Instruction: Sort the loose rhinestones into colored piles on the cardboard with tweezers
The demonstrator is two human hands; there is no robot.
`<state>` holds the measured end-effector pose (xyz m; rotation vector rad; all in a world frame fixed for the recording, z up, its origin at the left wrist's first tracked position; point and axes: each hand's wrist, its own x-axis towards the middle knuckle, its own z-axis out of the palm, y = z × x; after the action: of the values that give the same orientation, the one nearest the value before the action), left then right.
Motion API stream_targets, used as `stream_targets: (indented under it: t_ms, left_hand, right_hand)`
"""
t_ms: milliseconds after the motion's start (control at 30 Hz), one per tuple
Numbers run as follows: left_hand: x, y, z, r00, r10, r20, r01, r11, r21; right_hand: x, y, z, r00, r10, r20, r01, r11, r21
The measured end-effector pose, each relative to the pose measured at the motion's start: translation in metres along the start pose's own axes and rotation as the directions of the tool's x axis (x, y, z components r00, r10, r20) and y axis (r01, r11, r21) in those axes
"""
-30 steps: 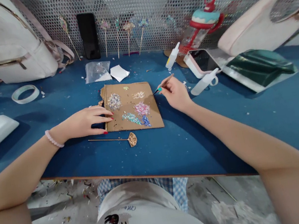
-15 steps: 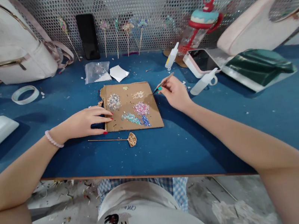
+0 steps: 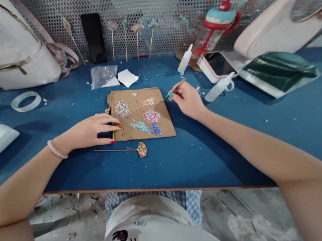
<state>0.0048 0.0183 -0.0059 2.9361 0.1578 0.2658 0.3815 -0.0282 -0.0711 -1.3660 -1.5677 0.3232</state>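
Head view: left hand (image 3: 89, 132) lies flat, fingers loosely spread, fingertips pressing left edge of brown cardboard sheet (image 3: 162, 126) on blue felt tabletop (image 3: 271, 119). Right hand (image 3: 186, 100) pinched shut around thin pointed tool (image 3: 174, 90), tip at sheet's upper right edge. Small heaps of coloured rhinestones (image 3: 148, 120) on sheet. Gold fan-headed hairpin (image 3: 129, 150) lies just below sheet, untouched.
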Motion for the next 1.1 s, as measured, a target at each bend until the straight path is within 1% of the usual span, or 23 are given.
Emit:
stream_targets:
  t_ms: [333, 600, 967, 1100]
  left_hand:
    - [0.0001, 0.0004, 0.0001, 1.000, -0.010, -0.003, 0.010, 1.000, -0.001]
    - [-0.0004, 0.0004, -0.0003, 1.000, 0.014, -0.007, -0.014, 1.000, 0.024]
    - [-0.0003, 0.0004, -0.0005, 1.000, -0.007, 0.008, 0.007, 1.000, 0.008]
    - [-0.0005, 0.0010, -0.0010, 1.000, 0.003, 0.007, -0.003, 1.000, 0.012]
  right_hand:
    - [0.0008, 0.0015, 0.0006, 1.000, 0.000, 0.004, -0.001, 0.999, 0.032]
    - [-0.0004, 0.0010, -0.0004, 1.000, -0.001, 0.000, 0.001, 1.000, 0.027]
    - [-0.0012, 0.0000, -0.0019, 0.999, 0.043, 0.003, -0.043, 0.998, 0.034]
    - [-0.0021, -0.0029, -0.0033, 0.998, 0.058, 0.013, -0.058, 0.997, 0.052]
